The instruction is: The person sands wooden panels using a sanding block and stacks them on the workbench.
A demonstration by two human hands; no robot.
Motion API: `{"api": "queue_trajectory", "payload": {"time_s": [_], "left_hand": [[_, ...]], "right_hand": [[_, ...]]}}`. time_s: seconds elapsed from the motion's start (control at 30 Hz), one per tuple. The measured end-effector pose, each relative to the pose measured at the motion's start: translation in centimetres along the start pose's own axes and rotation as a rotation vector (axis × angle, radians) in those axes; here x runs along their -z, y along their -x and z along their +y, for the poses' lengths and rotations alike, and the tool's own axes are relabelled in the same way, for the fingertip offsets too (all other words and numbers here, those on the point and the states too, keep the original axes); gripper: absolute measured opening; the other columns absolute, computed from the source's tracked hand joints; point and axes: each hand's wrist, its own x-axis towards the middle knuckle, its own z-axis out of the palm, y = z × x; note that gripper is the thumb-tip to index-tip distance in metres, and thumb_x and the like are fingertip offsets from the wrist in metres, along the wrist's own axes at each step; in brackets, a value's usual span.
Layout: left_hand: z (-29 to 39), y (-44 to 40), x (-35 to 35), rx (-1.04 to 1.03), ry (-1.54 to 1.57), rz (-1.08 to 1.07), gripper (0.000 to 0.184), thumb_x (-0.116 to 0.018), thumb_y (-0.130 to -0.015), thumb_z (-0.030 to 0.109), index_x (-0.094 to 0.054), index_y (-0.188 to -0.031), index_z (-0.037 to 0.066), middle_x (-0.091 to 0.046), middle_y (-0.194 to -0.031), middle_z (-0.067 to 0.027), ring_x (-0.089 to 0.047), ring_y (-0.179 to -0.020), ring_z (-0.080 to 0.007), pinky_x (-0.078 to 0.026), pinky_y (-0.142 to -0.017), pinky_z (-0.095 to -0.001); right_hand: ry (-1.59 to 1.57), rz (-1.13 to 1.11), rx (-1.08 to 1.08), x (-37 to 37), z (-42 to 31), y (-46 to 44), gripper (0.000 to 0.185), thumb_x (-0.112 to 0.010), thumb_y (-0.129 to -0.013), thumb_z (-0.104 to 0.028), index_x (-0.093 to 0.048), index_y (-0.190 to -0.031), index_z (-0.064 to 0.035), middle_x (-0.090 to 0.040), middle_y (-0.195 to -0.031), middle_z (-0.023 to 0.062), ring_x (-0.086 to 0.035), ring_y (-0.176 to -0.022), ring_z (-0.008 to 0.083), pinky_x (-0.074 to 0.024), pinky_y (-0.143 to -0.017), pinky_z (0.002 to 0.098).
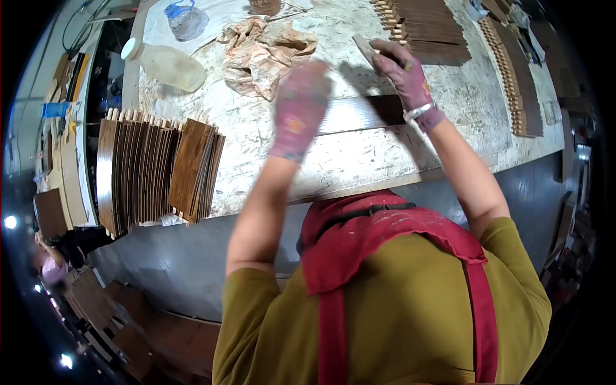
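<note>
My left hand [301, 112], in a stained pink glove, is blurred by motion above the left end of a dark brown wooden board [385, 110]. Its fingers are smeared, so their state is unclear. My right hand [404, 74], gloved alike and with a pale band at the wrist, pinches a flat greyish strip [364, 48] above the table, beyond the board. The board lies flat, its glossy face reflecting light. A crumpled, brown-stained cloth [260, 54] is just beyond my left hand.
Several dark wooden slats with pegged ends [144, 170] stand packed at the table's left edge. More slats [430, 29] lie at the back right, with another row [510, 70] farther right. A cloudy bottle [168, 66] and a blue-topped jug [187, 22] are at back left.
</note>
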Motion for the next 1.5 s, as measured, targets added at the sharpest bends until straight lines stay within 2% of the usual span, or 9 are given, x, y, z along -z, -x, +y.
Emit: {"api": "queue_trajectory", "payload": {"time_s": [0.17,0.33,0.57,0.77,0.9,1.0,1.17,1.23,1.5], "left_hand": [[-6.5,-2.2,0.0,0.313,-0.395,-0.264,0.065,-0.053,-0.097,0.043,-0.031,-0.154,0.023,-0.027,-0.157,-0.0157,-0.021,-0.146,-0.0334,-0.033,-0.113,-0.0496],[-9.3,-3.9,0.6,0.177,-0.244,-0.269,0.032,-0.065,-0.087,0.034,-0.069,-0.109,0.012,-0.067,-0.104,-0.0125,-0.062,-0.096,-0.0330,-0.048,-0.086,-0.0458],[2.7,2.9,2.4,-0.159,0.086,-0.579,0.028,-0.059,-0.091,0.030,-0.066,-0.104,0.006,-0.066,-0.093,-0.0167,-0.062,-0.091,-0.0358,-0.049,-0.082,-0.0455],[-2.7,3.3,8.0,0.310,0.153,-0.893,0.031,-0.059,-0.090,0.030,-0.066,-0.111,0.007,-0.067,-0.099,-0.0188,-0.065,-0.093,-0.0352,-0.051,-0.083,-0.0437],[1.0,0.1,8.2,0.400,0.359,-0.541,0.029,-0.059,-0.090,0.029,-0.063,-0.105,0.004,-0.066,-0.098,-0.0199,-0.064,-0.094,-0.0383,-0.050,-0.082,-0.0431],[0.8,3.6,2.2,-0.086,0.104,-0.545,0.029,-0.057,-0.093,0.028,-0.062,-0.112,0.007,-0.068,-0.105,-0.0187,-0.065,-0.100,-0.0351,-0.052,-0.087,-0.0424],[-2.3,0.6,7.8,0.378,0.079,-1.065,0.036,-0.059,-0.095,0.021,-0.062,-0.130,0.014,-0.070,-0.111,-0.0122,-0.067,-0.098,-0.0285,-0.053,-0.090,-0.0412],[-5.9,0.3,7.6,0.700,0.528,-0.766,0.047,-0.059,-0.095,0.008,-0.049,-0.141,0.003,-0.069,-0.114,-0.0154,-0.066,-0.100,-0.0208,-0.056,-0.086,-0.0310],[-5.3,-10.0,8.7,0.287,0.850,-0.914,0.032,-0.064,-0.089,-0.001,-0.062,-0.122,-0.002,-0.066,-0.110,-0.0030,-0.060,-0.096,-0.0116,-0.051,-0.083,-0.0276]], "right_hand": [[-0.644,0.183,-0.244,-2.4,2.2,5.3,0.054,-0.073,-0.088,-0.031,-0.057,-0.126,0.0035,-0.066,-0.111,0.0110,-0.063,-0.096,0.0162,-0.0526,-0.086,0.0273],[-0.665,0.243,-0.202,-2.4,3.7,5.2,0.054,-0.073,-0.089,-0.033,-0.057,-0.126,0.0024,-0.065,-0.111,0.0098,-0.062,-0.094,0.0151,-0.0527,-0.081,0.0269],[-0.595,0.248,-0.162,-2.8,5.1,5.1,0.057,-0.075,-0.087,-0.036,-0.058,-0.125,0.0030,-0.065,-0.112,0.0113,-0.062,-0.097,0.0162,-0.0515,-0.086,0.0280],[-0.338,0.205,-0.075,-2.4,5.0,5.2,0.059,-0.074,-0.086,-0.041,-0.060,-0.124,0.0026,-0.066,-0.112,0.0112,-0.061,-0.102,0.0165,-0.0483,-0.093,0.0291],[-0.438,0.184,-0.120,-2.6,3.8,5.4,0.052,-0.073,-0.089,-0.035,-0.061,-0.123,0.0029,-0.066,-0.111,0.0100,-0.061,-0.101,0.0160,-0.0488,-0.091,0.0278],[-0.466,0.215,-0.082,-2.9,4.3,5.3,0.049,-0.073,-0.090,-0.032,-0.061,-0.122,0.0034,-0.066,-0.110,0.0098,-0.061,-0.100,0.0152,-0.0491,-0.090,0.0272],[-0.420,0.214,-0.081,-2.4,4.7,5.1,0.051,-0.071,-0.090,-0.034,-0.061,-0.122,0.0040,-0.067,-0.106,0.0088,-0.062,-0.095,0.0139,-0.0504,-0.085,0.0263],[-0.584,0.199,-0.151,-1.9,4.7,5.1,0.052,-0.072,-0.089,-0.035,-0.061,-0.122,0.0033,-0.067,-0.105,0.0082,-0.062,-0.093,0.0140,-0.0510,-0.083,0.0262],[0.207,-0.649,0.414,-7.5,1.1,7.0,0.044,-0.068,-0.086,-0.042,-0.064,-0.116,-0.0097,-0.064,-0.108,0.0141,-0.066,-0.094,0.0341,-0.0525,-0.080,0.0430]]}}
